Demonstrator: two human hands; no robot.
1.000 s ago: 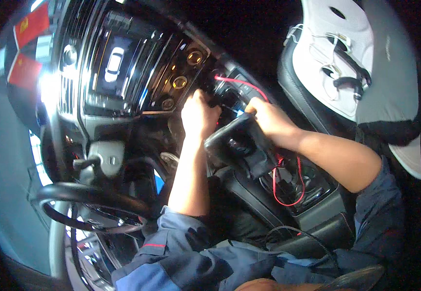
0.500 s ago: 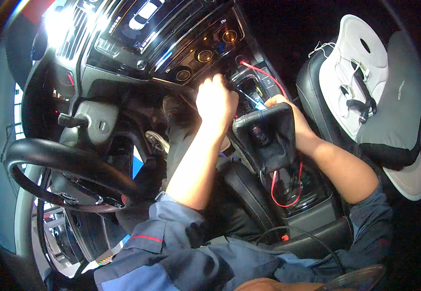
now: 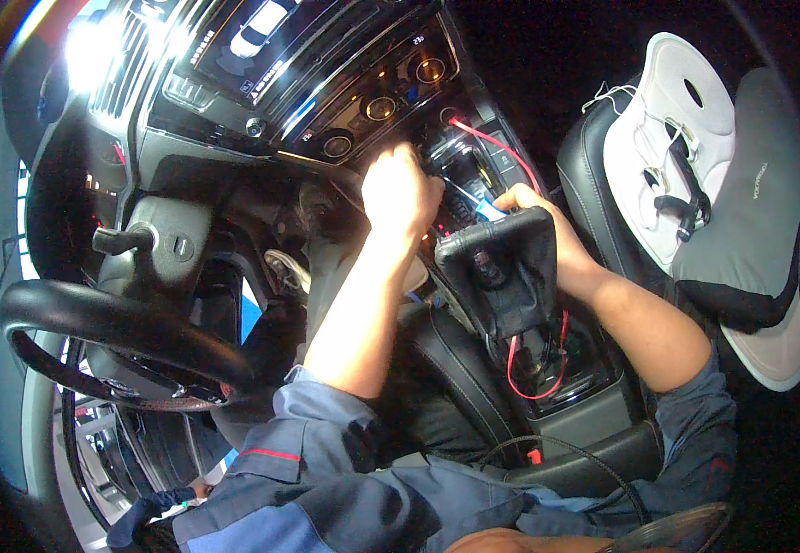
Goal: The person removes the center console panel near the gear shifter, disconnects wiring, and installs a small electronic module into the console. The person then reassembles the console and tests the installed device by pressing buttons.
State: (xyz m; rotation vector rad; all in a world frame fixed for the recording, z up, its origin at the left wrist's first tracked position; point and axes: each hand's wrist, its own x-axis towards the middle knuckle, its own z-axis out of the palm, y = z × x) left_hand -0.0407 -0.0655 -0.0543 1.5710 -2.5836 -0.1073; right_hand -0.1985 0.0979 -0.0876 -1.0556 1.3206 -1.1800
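My left hand [image 3: 402, 195] is curled closed against the left side of the centre console, below the climate knobs; whatever its fingers hold is hidden. Across the console, my right hand [image 3: 527, 203] reaches past the far side of the lifted black leather gear lever boot [image 3: 499, 267]. Its fingers close on a slim tool with a blue handle [image 3: 488, 210], which looks like a small screwdriver. The thin shaft points up and left into the opened console slot [image 3: 460, 166]. A red cable [image 3: 501, 145] runs from a socket past my right hand and loops out below the boot.
The steering wheel [image 3: 123, 323] and column stalk [image 3: 123, 240] stand at left. A light seat pad [image 3: 644, 166] and a grey cushion [image 3: 750, 203] lie on the passenger seat. A black cable [image 3: 593, 452] arches over the armrest. Another person's hand [image 3: 199, 488] shows at lower left.
The view has shifted slightly, moving the cabin a little left in the picture. Both my hands keep nearly the same places on the console. Another person's hand has come into sight at lower left.
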